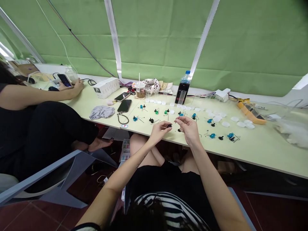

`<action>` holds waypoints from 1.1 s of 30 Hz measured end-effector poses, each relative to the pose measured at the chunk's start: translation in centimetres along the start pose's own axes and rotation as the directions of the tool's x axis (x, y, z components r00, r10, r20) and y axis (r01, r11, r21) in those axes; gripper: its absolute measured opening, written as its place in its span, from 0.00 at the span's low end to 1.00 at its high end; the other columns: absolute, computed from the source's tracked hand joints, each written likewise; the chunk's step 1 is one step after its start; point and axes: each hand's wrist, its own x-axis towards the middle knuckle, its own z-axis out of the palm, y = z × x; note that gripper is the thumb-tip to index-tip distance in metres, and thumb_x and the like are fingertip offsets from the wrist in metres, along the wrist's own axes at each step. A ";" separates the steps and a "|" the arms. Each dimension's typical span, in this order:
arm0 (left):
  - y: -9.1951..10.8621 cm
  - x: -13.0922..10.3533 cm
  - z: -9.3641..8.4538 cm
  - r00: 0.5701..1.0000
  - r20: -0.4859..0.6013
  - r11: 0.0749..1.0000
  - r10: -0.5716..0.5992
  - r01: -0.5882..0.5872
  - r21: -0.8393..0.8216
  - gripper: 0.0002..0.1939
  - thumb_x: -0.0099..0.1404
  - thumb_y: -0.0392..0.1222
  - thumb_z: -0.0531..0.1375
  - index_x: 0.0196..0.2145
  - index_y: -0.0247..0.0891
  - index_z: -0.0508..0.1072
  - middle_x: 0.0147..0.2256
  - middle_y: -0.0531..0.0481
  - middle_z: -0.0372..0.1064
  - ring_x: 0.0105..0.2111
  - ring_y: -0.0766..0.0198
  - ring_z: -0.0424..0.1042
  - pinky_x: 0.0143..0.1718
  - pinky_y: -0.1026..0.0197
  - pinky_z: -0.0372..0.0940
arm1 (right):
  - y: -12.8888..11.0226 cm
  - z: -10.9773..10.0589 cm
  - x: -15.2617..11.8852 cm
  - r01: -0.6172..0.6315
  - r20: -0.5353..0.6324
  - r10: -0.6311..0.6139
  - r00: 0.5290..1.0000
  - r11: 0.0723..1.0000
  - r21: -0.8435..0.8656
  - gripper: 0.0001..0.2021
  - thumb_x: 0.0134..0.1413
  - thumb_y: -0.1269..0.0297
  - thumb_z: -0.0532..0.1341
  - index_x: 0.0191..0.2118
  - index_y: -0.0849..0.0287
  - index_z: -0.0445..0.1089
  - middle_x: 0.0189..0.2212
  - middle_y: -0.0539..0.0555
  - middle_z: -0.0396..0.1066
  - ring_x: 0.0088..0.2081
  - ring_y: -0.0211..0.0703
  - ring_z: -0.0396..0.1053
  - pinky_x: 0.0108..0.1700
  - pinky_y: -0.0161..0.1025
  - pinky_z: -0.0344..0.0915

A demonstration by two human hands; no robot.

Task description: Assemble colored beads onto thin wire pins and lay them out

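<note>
Just over the table's front edge, my left hand [159,131] pinches a small black part [169,125] between thumb and fingers. Close to its right, my right hand [189,128] is closed in a pinch on something tiny and thin that I cannot make out. The two hands are apart. Around them lie small sets of blue knob-like parts [212,136], green ones [156,112], black parts [220,138] and thin bent metal rods [237,138]. Several round white caps [225,124] stretch in rows behind and to the right.
Two phones [124,106] lie left of the parts, near a grey cloth [102,112]. A drink cup with a straw [140,89], a propped phone [182,93] and a bottle [186,77] stand behind. An orange-yellow case [251,114] lies right. Another person [40,93] sits left, holding a phone.
</note>
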 end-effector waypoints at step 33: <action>-0.4 -0.3 0.3 1.000 0.002 0.998 -0.018 0.018 -0.066 0.14 0.55 0.40 0.62 0.40 0.34 0.74 0.31 0.48 0.72 0.33 0.64 0.71 0.39 0.60 0.66 | 0.5 0.5 -0.6 0.212 0.091 -0.191 0.977 0.900 -0.381 0.12 0.49 0.56 0.60 0.29 0.60 0.73 0.33 0.56 0.71 0.36 0.44 0.67 0.33 0.38 0.64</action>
